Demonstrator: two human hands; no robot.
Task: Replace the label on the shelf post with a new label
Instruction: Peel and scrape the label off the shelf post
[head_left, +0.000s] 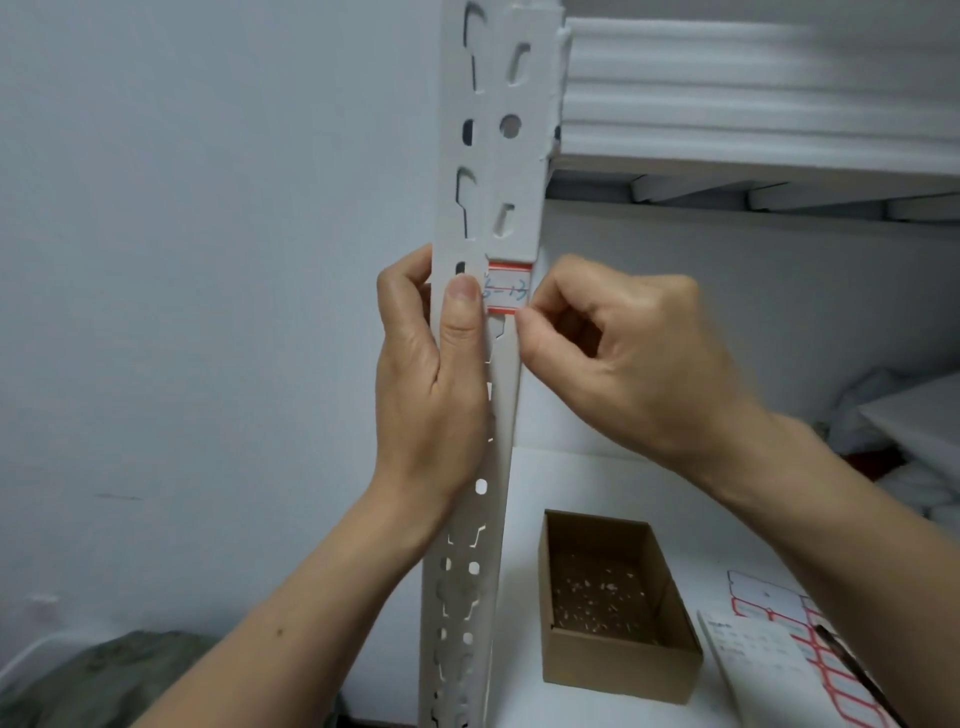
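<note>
Both hands meet at the shelf post (519, 171) — your left hand (426, 374) grips it, thumb on the 9 o'clock edge of its red-bordered label (511, 291). Your right hand (634, 364) pinches the label's 5 o'clock corner.

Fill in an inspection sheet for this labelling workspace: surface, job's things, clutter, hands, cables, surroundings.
Surface: white shelf board.
Job's things: white perforated metal shelf post, upright; red-bordered white paper label stuck on it; sheet of blank red-bordered labels on the board.
Clutter: open brown cardboard box holding pale scraps.
Hands: left hand grips the post, thumb on the label; right hand pinches the label's right edge.
Cables: nothing seen.
Surroundings: stacked white foam sheets above; pale wall left.
</note>
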